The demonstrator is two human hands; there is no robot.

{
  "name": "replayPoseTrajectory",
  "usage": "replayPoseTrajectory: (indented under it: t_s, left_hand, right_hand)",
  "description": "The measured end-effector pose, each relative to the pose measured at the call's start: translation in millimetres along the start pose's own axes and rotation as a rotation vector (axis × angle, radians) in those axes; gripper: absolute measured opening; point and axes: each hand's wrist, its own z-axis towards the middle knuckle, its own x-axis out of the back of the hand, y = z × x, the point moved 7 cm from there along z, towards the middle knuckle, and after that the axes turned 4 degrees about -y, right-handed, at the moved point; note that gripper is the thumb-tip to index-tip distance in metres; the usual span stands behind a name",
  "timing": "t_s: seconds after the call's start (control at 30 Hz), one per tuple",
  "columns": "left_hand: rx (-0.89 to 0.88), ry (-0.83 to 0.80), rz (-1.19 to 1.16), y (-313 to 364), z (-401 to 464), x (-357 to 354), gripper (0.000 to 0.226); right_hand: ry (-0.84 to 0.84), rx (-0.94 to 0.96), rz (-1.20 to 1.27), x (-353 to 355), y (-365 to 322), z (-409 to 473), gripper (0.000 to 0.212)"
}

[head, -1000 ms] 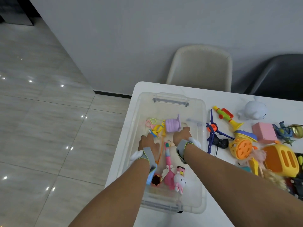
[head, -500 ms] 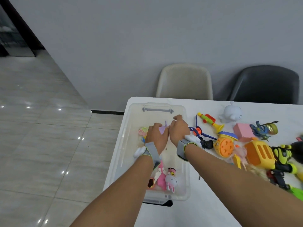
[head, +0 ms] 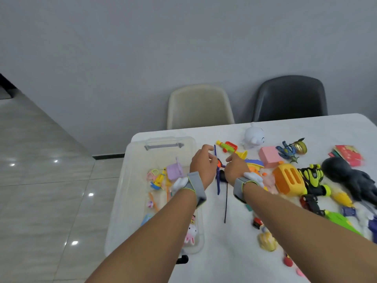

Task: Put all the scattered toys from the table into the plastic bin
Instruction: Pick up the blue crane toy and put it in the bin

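We see the clear plastic bin (head: 130, 201) at the left end of the white tabletop (head: 234, 237), its grey handle (head: 164, 146) on the far wall. Inside it lie a lilac cup (head: 174, 169), a yellow and blue small toy (head: 158, 179), a pink ring-shaped piece (head: 152, 174) and, at the near end, a pink and white bunny toy (head: 190, 232).

Our left hand (head: 202, 164) hangs just past the bin's right wall, over the tabletop, its grip apart: fingers loosely curled, thumb and forefinger spread, holding nothing we can make out. Our right hand (head: 234, 170) is just to its right, fingers bent downward; whether its grip is closed on anything we cannot tell. Between the two hands lies a blue bow-shaped toy (head: 218, 180) with an orange part, and a thin black stick (head: 225, 203) runs from it toward us. Both wrists wear grey bands.

To the right the toys lie scattered on the tabletop: a yellow, green and red water gun (head: 229, 148), a white round figure (head: 254, 137) at the far side, a pink box (head: 269, 153), a blue figure (head: 287, 150) beside a gold ball (head: 301, 147), an orange toaster toy (head: 289, 179), a green and black robot car (head: 313, 179), a black plush (head: 350, 178) and a red packet (head: 348, 154). Nearer to us lies a yellow duck-like toy (head: 267, 241).

A beige chair (head: 200, 105) and a black chair (head: 289, 97) stand at the far side against the grey wall.
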Motion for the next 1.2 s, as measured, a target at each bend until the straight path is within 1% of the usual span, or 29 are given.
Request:
replayPoseTrajectory:
  t_s: [0.1,0.2,0.27,0.4,0.47,0.53,0.63,0.7,0.83,1.0,1.1,1.2]
  left_hand:
    - [-0.007,-0.089,0.092,7,18,-23,0.031]
    - [0.049,-0.162,0.187,-3,35,-46,0.035]
    - [0.077,-0.196,0.253,-11,48,-63,0.035]
    - [0.102,-0.245,0.381,-28,67,-87,0.035]
    - [0.145,-0.277,0.432,-43,76,-100,0.037]
    - [0.187,-0.288,0.447,-55,84,-112,0.042]
    - [0.217,-0.318,0.497,-71,94,-126,0.047]
    - [0.226,-0.359,0.553,-85,106,-139,0.047]
    - [0.169,-0.428,0.657,-90,120,-145,0.047]
    - [0.133,-0.593,0.797,-106,134,-156,0.049]
    - [0.139,-0.603,0.817,-106,140,-157,0.048]
    - [0.168,-0.549,0.77,-98,147,-151,0.044]
  right_hand:
    - [-0.063,-0.044,-0.048,-4,28,7,0.026]
    - [-0.163,-0.062,-0.122,-19,48,18,0.03]
    - [-0.228,-0.075,-0.113,-30,58,29,0.031]
    - [-0.322,-0.007,-0.245,-47,60,49,0.038]
    - [-0.401,0.019,-0.295,-63,61,61,0.04]
    - [-0.433,0.055,-0.362,-75,58,73,0.041]
    - [-0.458,0.111,-0.499,-94,63,86,0.058]
    - [-0.473,0.161,-0.595,-107,70,99,0.062]
    - [-0.385,0.283,-0.636,-112,69,109,0.047]
    - [-0.326,0.323,-0.771,-125,70,112,0.025]
    - [-0.343,0.263,-0.725,-130,78,108,0.024]
    - [-0.348,0.246,-0.669,-131,85,102,0.025]
